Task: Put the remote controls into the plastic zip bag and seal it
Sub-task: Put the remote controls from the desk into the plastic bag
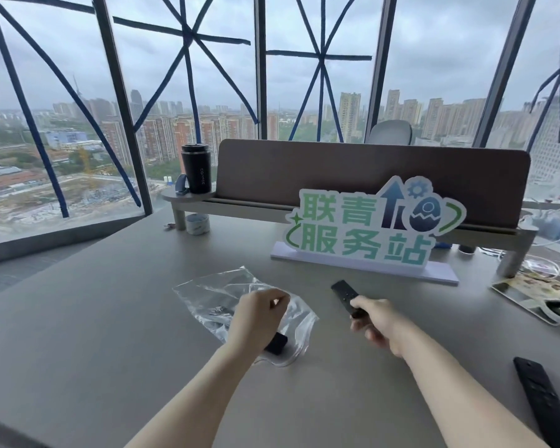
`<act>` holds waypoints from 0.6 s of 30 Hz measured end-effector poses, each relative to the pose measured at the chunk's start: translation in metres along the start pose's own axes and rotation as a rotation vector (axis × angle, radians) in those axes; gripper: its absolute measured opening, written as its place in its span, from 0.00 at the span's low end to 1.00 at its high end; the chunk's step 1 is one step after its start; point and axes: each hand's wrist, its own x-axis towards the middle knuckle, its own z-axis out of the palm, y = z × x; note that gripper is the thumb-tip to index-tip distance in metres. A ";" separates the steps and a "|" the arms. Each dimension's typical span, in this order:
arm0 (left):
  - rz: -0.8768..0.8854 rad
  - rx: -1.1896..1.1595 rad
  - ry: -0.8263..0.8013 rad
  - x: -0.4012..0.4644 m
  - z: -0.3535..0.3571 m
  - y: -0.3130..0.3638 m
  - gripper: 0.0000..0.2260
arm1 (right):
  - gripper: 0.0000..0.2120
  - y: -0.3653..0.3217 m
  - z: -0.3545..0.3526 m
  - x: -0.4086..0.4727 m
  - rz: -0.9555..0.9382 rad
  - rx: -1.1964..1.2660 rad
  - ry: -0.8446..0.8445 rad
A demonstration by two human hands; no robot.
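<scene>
A clear plastic zip bag [214, 295] lies crumpled on the grey desk [110, 334]. My left hand [256, 315] pinches the bag's near edge. The end of a black remote [276, 343] shows through the bag just below that hand. My right hand [377, 321] grips a second black remote [345, 294] by its near end, to the right of the bag, its far end pointing away from me. A third black remote [543, 400] lies on the desk at the lower right, apart from both hands.
A green and white standing sign [369, 227] is behind the bag. A brown partition on a shelf [369, 176] holds a black tumbler [196, 168]. A tape roll [197, 223] sits under the shelf. Printed sheets and cables [543, 292] lie at right.
</scene>
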 end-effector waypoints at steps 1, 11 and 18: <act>-0.003 -0.031 -0.001 0.001 0.000 0.004 0.11 | 0.14 0.006 -0.011 -0.020 -0.015 0.095 -0.051; 0.057 -0.058 -0.019 -0.013 0.016 0.057 0.10 | 0.16 0.028 -0.032 -0.133 0.056 0.121 -0.361; 0.065 -0.069 -0.072 -0.022 0.011 0.069 0.08 | 0.18 0.027 0.028 -0.111 -0.047 0.206 -0.226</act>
